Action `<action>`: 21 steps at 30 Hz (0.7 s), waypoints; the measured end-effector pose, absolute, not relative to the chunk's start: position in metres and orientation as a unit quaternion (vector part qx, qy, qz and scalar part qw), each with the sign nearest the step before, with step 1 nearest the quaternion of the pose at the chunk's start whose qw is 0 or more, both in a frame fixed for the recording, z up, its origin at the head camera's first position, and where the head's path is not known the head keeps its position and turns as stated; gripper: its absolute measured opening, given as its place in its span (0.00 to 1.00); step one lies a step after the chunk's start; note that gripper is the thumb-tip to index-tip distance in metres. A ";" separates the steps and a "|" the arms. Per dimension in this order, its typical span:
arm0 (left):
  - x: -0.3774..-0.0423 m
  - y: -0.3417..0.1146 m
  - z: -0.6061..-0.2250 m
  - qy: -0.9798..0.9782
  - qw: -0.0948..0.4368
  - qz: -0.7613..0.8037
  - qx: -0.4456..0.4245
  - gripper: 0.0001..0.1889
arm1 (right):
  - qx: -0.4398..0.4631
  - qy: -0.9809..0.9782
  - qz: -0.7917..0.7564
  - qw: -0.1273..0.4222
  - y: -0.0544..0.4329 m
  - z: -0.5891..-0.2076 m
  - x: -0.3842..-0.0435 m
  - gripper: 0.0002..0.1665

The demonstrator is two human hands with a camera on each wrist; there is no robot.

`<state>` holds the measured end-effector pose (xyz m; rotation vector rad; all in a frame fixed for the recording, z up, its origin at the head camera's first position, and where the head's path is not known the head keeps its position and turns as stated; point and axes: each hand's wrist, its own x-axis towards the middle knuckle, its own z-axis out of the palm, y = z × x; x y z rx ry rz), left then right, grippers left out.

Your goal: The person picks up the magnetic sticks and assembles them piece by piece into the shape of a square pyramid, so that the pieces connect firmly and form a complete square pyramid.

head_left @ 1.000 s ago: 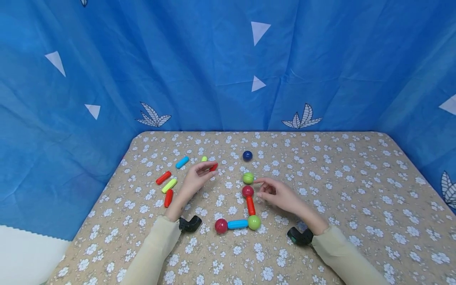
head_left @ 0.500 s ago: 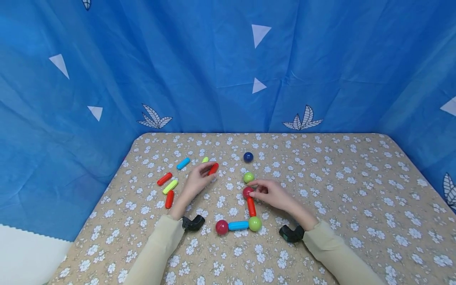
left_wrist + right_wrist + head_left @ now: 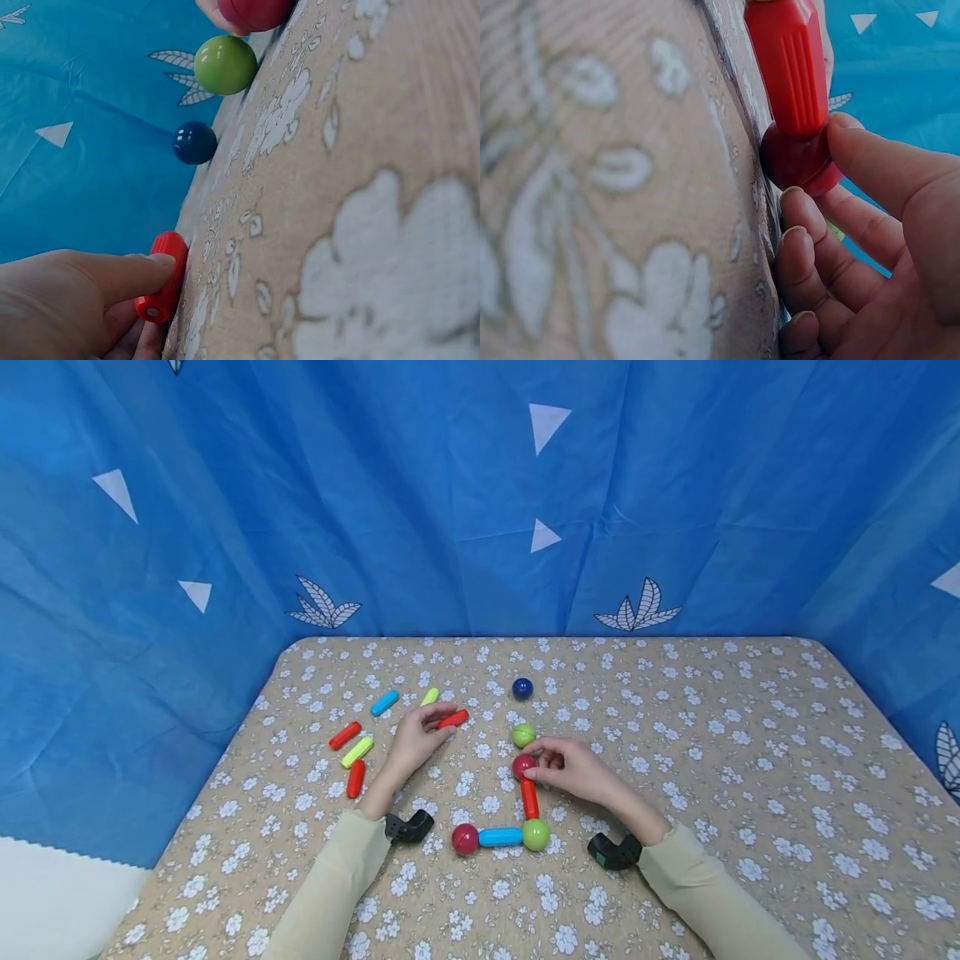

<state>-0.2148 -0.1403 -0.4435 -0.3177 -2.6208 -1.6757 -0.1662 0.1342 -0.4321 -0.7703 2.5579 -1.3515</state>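
My left hand pinches a red magnetic rod between thumb and fingers, low over the cloth. The left wrist view shows a small metal spot on the end of that rod. With thumb and index finger my right hand grips a red ball, which sits at the far end of another red rod. That rod leads down to a green ball, joined by a blue rod to a second red ball, making an L shape.
Beyond the right fingers lie a loose green ball and a dark blue ball. Loose rods lie at the left: a blue one, two red, two yellow-green. A blue curtain hangs behind the flowered tablecloth.
My right hand has moved left to the red ball and now grips it. The red rod in my left hand has turned, its far end now pointing right.
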 end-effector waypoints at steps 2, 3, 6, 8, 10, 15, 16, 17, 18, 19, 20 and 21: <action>-0.213 -0.140 -0.442 -0.841 0.007 -0.531 -0.106 0.18 | -0.256 0.853 -0.448 0.075 0.134 -0.432 -0.166 0.17; -0.213 -0.140 -0.442 -0.843 0.009 -0.527 -0.110 0.18 | -0.255 0.854 -0.447 0.077 0.134 -0.432 -0.165 0.17; -0.213 -0.140 -0.443 -0.847 0.014 -0.518 -0.122 0.16 | -0.248 0.857 -0.444 0.085 0.134 -0.432 -0.165 0.17; -0.213 -0.140 -0.444 -0.850 0.019 -0.510 -0.129 0.15 | -0.245 0.858 -0.443 0.089 0.133 -0.432 -0.165 0.17; -0.212 -0.141 -0.444 -0.853 0.019 -0.504 -0.132 0.14 | -0.245 0.858 -0.442 0.090 0.133 -0.432 -0.165 0.17; -0.211 -0.141 -0.444 -0.864 0.007 -0.486 -0.133 0.13 | -0.240 0.857 -0.445 0.096 0.134 -0.431 -0.165 0.17; -0.211 -0.142 -0.444 -0.865 0.004 -0.484 -0.134 0.13 | -0.239 0.857 -0.446 0.097 0.134 -0.431 -0.165 0.17; -0.210 -0.142 -0.444 -0.865 0.002 -0.484 -0.134 0.13 | -0.238 0.857 -0.447 0.097 0.134 -0.431 -0.165 0.17; -0.210 -0.142 -0.444 -0.864 0.001 -0.484 -0.137 0.13 | -0.239 0.856 -0.448 0.097 0.134 -0.431 -0.165 0.17; -0.209 -0.142 -0.444 -0.862 -0.002 -0.487 -0.139 0.13 | -0.241 0.855 -0.448 0.096 0.134 -0.430 -0.165 0.16; -0.209 -0.142 -0.444 -0.859 -0.007 -0.491 -0.142 0.14 | -0.242 0.855 -0.448 0.096 0.134 -0.430 -0.165 0.16; -0.209 -0.142 -0.444 -0.857 -0.012 -0.495 -0.145 0.14 | -0.243 0.855 -0.448 0.095 0.134 -0.430 -0.165 0.16</action>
